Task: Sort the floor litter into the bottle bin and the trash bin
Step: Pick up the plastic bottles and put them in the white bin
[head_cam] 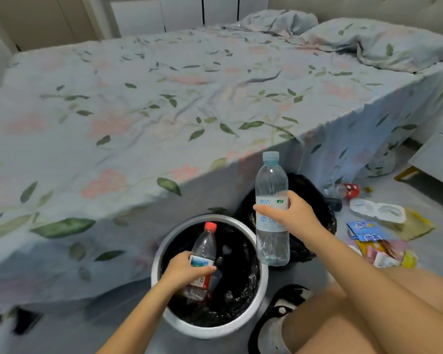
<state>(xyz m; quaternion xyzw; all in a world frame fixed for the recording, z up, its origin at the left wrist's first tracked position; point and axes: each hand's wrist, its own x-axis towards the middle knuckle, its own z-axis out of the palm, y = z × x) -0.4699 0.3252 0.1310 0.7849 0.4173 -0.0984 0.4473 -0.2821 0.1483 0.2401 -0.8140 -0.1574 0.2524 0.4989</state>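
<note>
Holding a bottle in each hand, the person crouches over the white-rimmed bin (262,282) lined with a black bag; the left hand (183,270) is wrapped round the label of the red-capped bottle (202,254), thumb across the front, and that bottle sits tilted with its base already below the rim and its cap leaning up and away from the wrist; the right hand (290,209) is clamped on the label band of the larger pale-capped bottle (271,213), which stands upright, its base hanging just past the far-right edge of the rim, in front of a second bin lined in black (315,190) that lies behind the knuckles.

Judging from this, the step in hand is dropping both bottles into the bottle bin, probably the white-rimmed one; the left should simply loosen its fingers once the base is well down, since a release from this low will not bounce; the right still needs to carry its bottle toward the left hand until the base is over the dark liner, then tip it slightly so it slides in beside the first rather than landing on its cap.

Beyond the right forearm lie wrappers (363,232), a clear plastic tray (379,210) and another bottle on the floor (342,191), all still to be sorted; a miss would send the bottle rolling among them.
</note>
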